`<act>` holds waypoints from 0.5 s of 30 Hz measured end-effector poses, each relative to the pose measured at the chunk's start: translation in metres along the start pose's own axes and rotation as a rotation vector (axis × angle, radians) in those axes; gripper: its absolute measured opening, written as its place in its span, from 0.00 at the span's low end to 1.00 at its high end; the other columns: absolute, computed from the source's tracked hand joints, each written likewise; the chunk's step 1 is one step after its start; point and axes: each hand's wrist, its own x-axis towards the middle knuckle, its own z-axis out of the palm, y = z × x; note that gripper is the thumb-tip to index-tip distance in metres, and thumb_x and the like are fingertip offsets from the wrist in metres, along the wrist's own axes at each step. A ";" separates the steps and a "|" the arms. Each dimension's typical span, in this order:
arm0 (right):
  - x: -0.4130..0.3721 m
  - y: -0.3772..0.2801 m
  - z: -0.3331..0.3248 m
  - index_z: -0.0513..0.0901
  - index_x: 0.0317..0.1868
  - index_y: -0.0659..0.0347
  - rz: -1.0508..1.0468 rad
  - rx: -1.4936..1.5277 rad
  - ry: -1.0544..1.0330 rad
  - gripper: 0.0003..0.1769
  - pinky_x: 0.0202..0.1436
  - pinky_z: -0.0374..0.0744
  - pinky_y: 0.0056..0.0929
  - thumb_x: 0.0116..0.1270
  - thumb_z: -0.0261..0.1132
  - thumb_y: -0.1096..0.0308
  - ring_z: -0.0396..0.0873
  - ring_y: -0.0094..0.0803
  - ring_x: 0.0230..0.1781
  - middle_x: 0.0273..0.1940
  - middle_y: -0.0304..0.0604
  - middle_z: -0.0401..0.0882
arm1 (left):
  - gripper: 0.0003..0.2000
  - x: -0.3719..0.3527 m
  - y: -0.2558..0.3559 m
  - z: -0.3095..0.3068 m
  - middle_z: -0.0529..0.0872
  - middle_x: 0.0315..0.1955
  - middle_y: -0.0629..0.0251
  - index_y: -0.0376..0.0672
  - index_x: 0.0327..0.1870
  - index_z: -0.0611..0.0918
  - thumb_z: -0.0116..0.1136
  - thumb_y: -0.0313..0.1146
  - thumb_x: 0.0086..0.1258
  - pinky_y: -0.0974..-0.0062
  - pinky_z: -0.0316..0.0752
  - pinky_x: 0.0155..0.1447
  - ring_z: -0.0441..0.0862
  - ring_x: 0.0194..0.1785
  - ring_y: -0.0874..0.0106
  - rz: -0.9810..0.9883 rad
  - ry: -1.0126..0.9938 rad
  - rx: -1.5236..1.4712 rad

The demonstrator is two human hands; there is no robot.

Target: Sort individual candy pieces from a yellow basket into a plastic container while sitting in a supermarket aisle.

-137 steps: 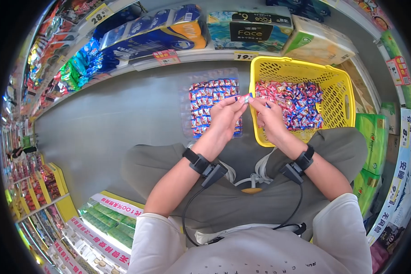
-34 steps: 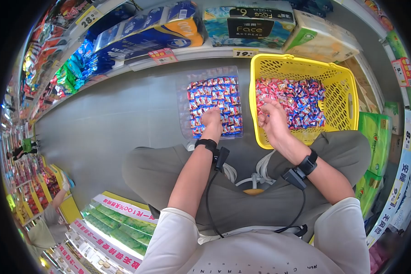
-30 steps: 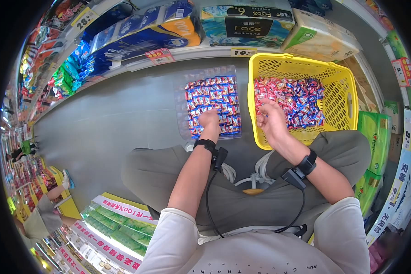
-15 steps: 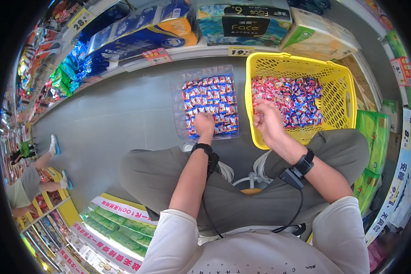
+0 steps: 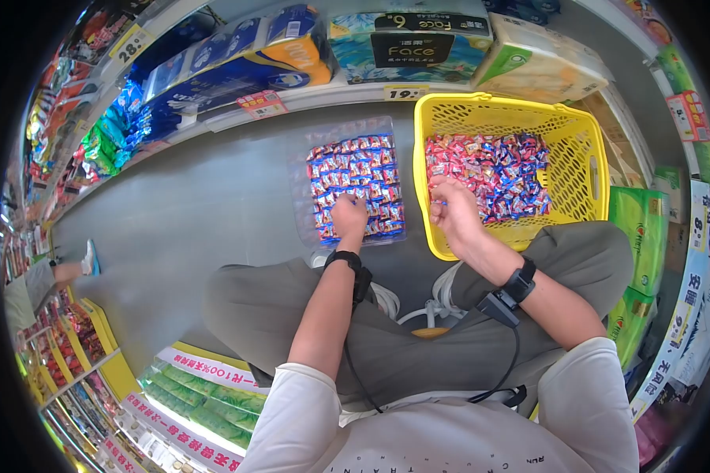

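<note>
A clear plastic tray (image 5: pixel 300 213) stands on the floor, lined with neat rows of small candies (image 5: pixel 355 169) in blue and red wrappers. My left hand (image 5: pixel 349 216) is over the tray's lower middle, fingers closed and pointing down at the candies; what they pinch is hidden. To the right is a yellow basket (image 5: pixel 580 162) holding a loose heap of wrapped candies (image 5: pixel 501 177) in pink, red and blue. My right hand (image 5: pixel 457 217) hovers over the basket's left side, fingers curled in towards the thumb. Whatever it holds is too small to make out.
Shelves with tissue packs (image 5: pixel 410 47) run along the far side. Green tissue packs (image 5: pixel 637 236) stand close on the right. At lower left is a display of green packs (image 5: pixel 205 394). Another person's leg (image 5: pixel 71 270) shows at the far left.
The view has shifted slightly, moving the tray and basket a little left in the picture. Both hands stay over the same places, fingers still curled. The person at the left has moved farther out of view.
</note>
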 end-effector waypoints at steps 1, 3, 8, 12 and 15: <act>0.000 0.001 -0.001 0.74 0.51 0.60 0.000 0.004 -0.009 0.15 0.27 0.67 0.23 0.63 0.59 0.72 0.67 0.19 0.23 0.30 0.32 0.69 | 0.15 0.001 -0.002 0.003 0.88 0.44 0.50 0.43 0.48 0.85 0.68 0.39 0.63 0.55 0.79 0.53 0.85 0.50 0.51 0.021 0.006 0.000; -0.001 0.001 -0.002 0.75 0.50 0.60 0.005 0.020 -0.028 0.14 0.27 0.67 0.22 0.63 0.59 0.71 0.67 0.19 0.22 0.30 0.32 0.70 | 0.14 0.006 -0.005 0.007 0.88 0.41 0.48 0.40 0.44 0.84 0.69 0.39 0.62 0.54 0.79 0.51 0.85 0.48 0.50 0.048 0.033 -0.017; -0.002 -0.002 -0.007 0.75 0.48 0.58 0.033 0.012 -0.036 0.13 0.31 0.68 0.24 0.63 0.60 0.73 0.68 0.21 0.25 0.31 0.32 0.70 | 0.17 0.017 -0.011 0.010 0.86 0.37 0.43 0.36 0.41 0.79 0.71 0.39 0.60 0.53 0.77 0.49 0.85 0.45 0.47 0.096 0.041 -0.103; -0.003 -0.003 -0.005 0.75 0.48 0.58 0.035 0.004 -0.047 0.12 0.31 0.68 0.25 0.63 0.61 0.72 0.68 0.21 0.25 0.30 0.31 0.70 | 0.20 0.013 -0.005 0.007 0.86 0.37 0.43 0.36 0.44 0.78 0.72 0.40 0.60 0.53 0.77 0.49 0.84 0.44 0.46 0.066 0.042 -0.081; -0.005 -0.003 -0.002 0.75 0.49 0.59 0.032 0.011 -0.039 0.12 0.28 0.66 0.22 0.65 0.59 0.70 0.66 0.18 0.23 0.30 0.31 0.70 | 0.20 0.011 -0.006 0.007 0.86 0.38 0.42 0.36 0.45 0.78 0.72 0.40 0.60 0.53 0.78 0.50 0.85 0.46 0.46 0.063 0.034 -0.075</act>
